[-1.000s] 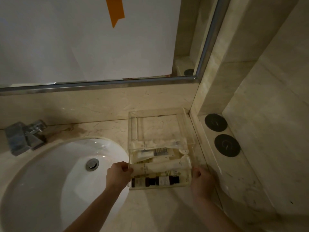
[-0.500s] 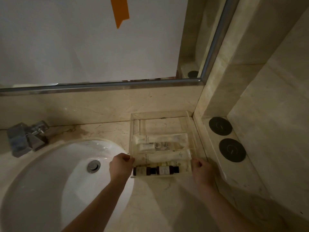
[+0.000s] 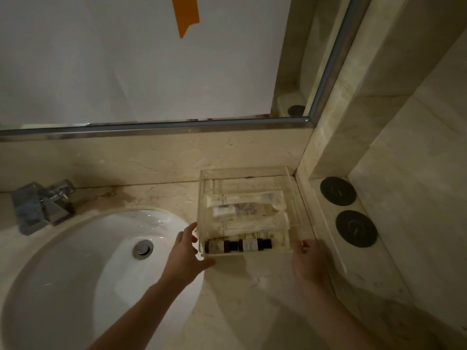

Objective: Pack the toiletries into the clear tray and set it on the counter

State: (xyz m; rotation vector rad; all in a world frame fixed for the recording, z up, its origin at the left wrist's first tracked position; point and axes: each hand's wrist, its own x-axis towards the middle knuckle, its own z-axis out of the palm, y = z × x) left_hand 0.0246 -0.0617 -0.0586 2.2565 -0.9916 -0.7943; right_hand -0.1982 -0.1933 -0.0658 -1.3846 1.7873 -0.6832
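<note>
The clear tray [image 3: 294, 198] lies flat on the marble counter [image 3: 242, 286], pushed into the back right corner. Inside it, two small dark bottles [image 3: 237, 245] lie end to end along the front wall. Behind them are white tubes [image 3: 243, 198] and a small sachet [image 3: 235, 210]. My left hand [image 3: 185, 253] is at the tray's front left corner with fingers spread, the thumb by the front edge. My right hand [image 3: 307, 261] is at the front right corner. Its fingertips sit right by the tray wall, too blurred to tell whether they grip it.
A white sink basin [image 3: 75, 274] with a metal drain [image 3: 143, 249] fills the left, a chrome faucet [image 3: 43, 205] behind it. Two black round discs [image 3: 338, 190] sit on the raised ledge to the right. A paper-covered mirror [image 3: 126, 59] and side wall close the corner.
The tray came down from a tilted, lifted hold to lie flat in the corner. The toiletries settled inside it, and my left hand's fingers opened away from its side.
</note>
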